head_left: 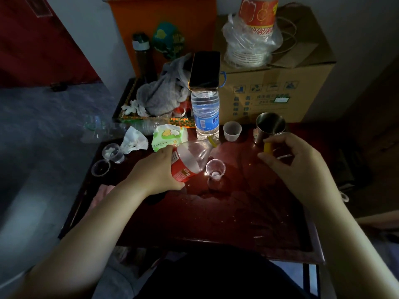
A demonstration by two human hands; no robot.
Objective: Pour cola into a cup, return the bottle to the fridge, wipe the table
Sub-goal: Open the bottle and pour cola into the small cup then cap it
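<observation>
My left hand (158,169) grips a clear cola bottle with a red label (187,161), tilted with its uncapped neck pointing up and to the right. The bottle looks nearly empty. Just right of it a small clear plastic cup (215,170) stands upright on the dark red table (216,223). My right hand (293,160) hovers at the table's right side and pinches a small yellow bottle cap (267,147) between thumb and fingers. Wet streaks and droplets lie on the table around and in front of the cup.
A water bottle (206,114) with a phone (205,70) on top, a white cup (232,131) and a steel mug (269,126) stand behind. A wipes pack (169,137), crumpled tissue (133,140), two clear cups (113,153), a grey cloth (164,93) and a cardboard box (274,89) crowd the back.
</observation>
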